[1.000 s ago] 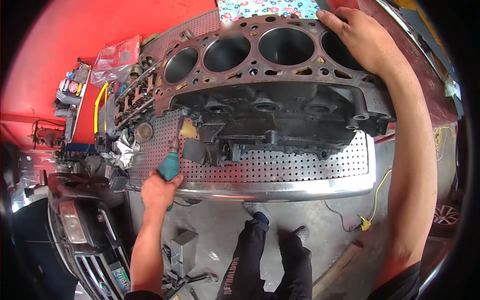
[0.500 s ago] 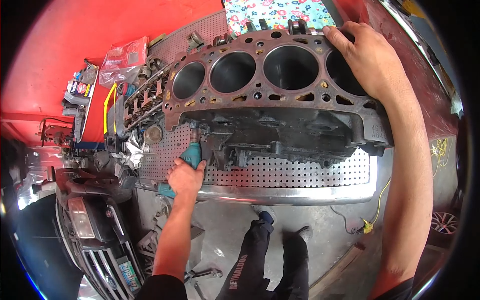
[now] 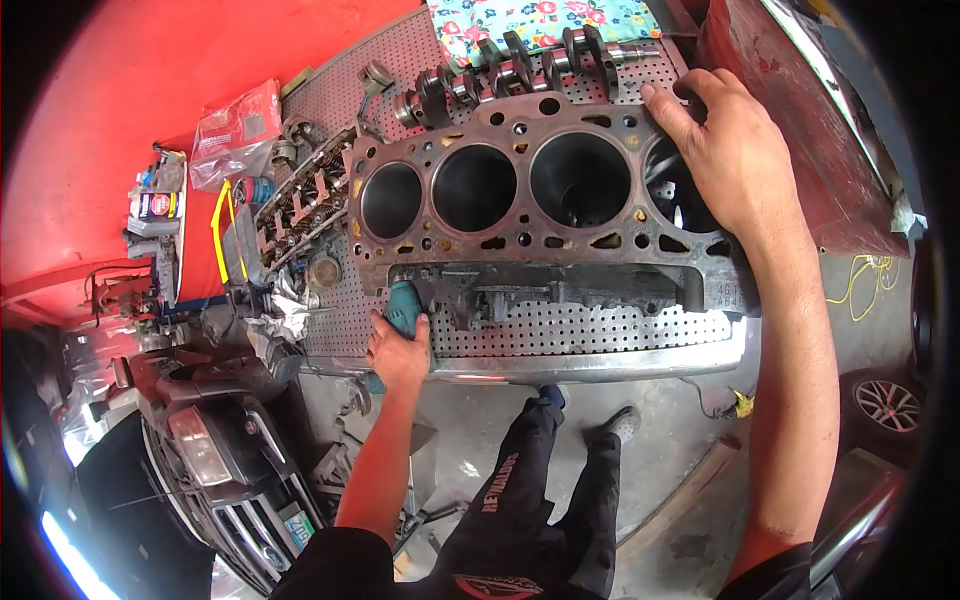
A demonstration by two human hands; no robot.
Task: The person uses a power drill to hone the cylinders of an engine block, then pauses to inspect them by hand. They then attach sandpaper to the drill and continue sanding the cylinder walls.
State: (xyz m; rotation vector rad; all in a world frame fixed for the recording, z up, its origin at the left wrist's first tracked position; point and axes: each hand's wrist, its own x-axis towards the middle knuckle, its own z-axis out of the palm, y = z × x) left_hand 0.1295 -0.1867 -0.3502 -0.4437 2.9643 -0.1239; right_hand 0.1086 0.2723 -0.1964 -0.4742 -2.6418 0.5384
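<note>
A dark engine block (image 3: 520, 235) with large round cylinder bores stands on a perforated metal table (image 3: 600, 335). My left hand (image 3: 402, 350) is wrapped round a teal power tool (image 3: 403, 305), whose front end reaches under the lower left edge of the block and is hidden there. At the block's right end, my right hand (image 3: 728, 135) rests on the top face, with its thumb near the upper edge and its fingers curled over the far corner. The fingertips of that hand are partly hidden.
Behind the block lies a crankshaft (image 3: 510, 75) beside a flowered cloth (image 3: 540, 22). A cylinder head (image 3: 305, 205) and a plastic bag (image 3: 235, 130) are at the left. A vehicle front (image 3: 215, 450) stands lower left. A yellow cord (image 3: 855, 285) hangs at the right.
The block's top now looks more level, and more of the crankshaft shows behind it. The teal tool in my left hand sits closer under the block. The view has shifted slightly.
</note>
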